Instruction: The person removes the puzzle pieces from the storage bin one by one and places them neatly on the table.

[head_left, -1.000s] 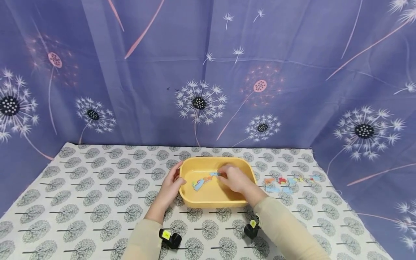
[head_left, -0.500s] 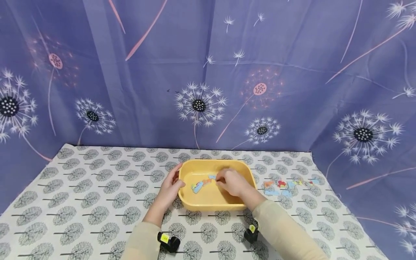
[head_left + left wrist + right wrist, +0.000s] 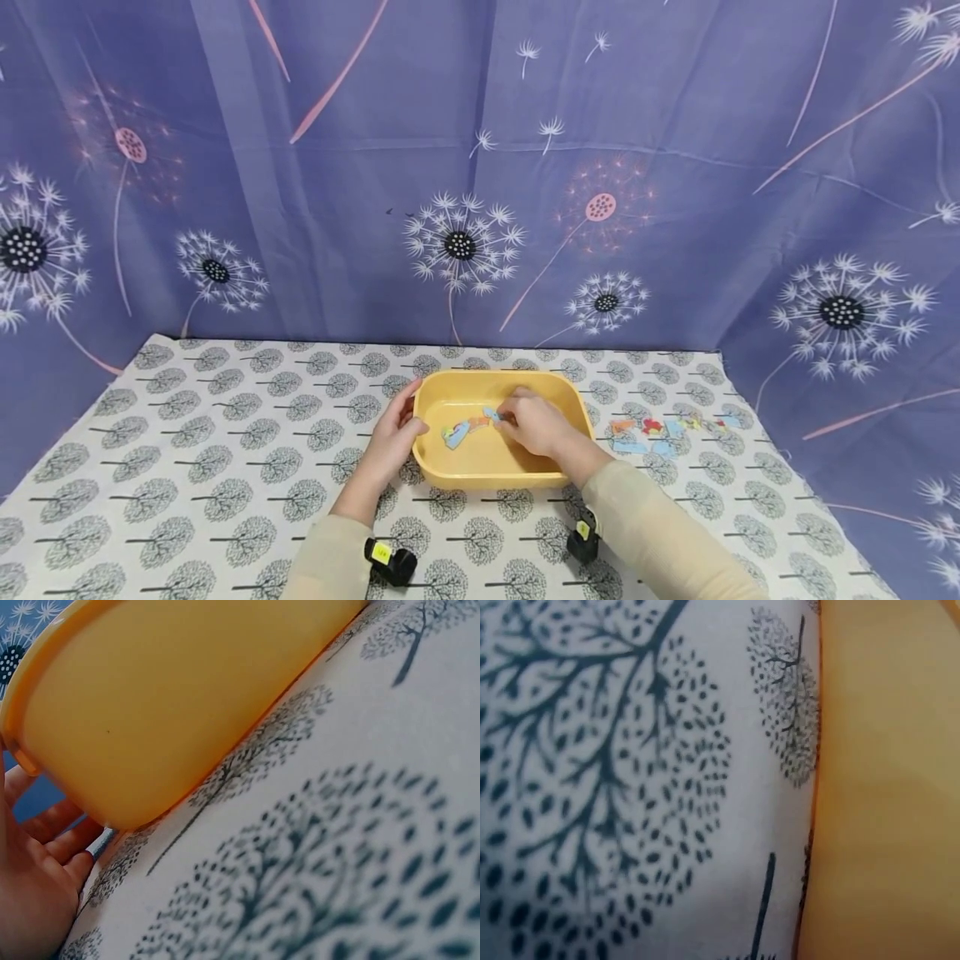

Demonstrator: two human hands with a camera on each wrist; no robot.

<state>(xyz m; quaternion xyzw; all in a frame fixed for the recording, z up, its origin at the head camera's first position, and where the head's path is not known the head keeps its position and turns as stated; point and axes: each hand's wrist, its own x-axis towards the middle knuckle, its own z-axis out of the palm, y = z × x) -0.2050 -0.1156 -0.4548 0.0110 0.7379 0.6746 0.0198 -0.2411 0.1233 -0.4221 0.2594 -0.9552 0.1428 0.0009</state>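
A yellow plastic tub [image 3: 491, 481] sits on the table. At its left end my left hand [image 3: 390, 437] holds it, thumb over the rim and fingers along the outside wall. The left wrist view shows this hand [image 3: 34, 885] beside the tub's side [image 3: 172, 705]. Inside the tub, my right hand [image 3: 536, 425] has its fingertips at a small light-blue puzzle piece [image 3: 491, 413], seemingly pinching it; the palm side is hidden. That piece adjoins an orange piece [image 3: 478, 422] and a blue-and-yellow piece [image 3: 457, 433] in a slanting row. Only tub wall [image 3: 892, 780] and cloth show in the right wrist view.
Right of the tub lie several loose flat pieces, among them an orange one [image 3: 621, 426], a red one [image 3: 652, 427] and a light-blue one [image 3: 628, 447]. A tree-patterned cloth [image 3: 247, 467] covers the table. A purple dandelion curtain [image 3: 337, 208] hangs behind.
My right hand has shifted slightly at the blue piece, which now sits a little turned at the row's end. The left hand keeps its hold on the tub.
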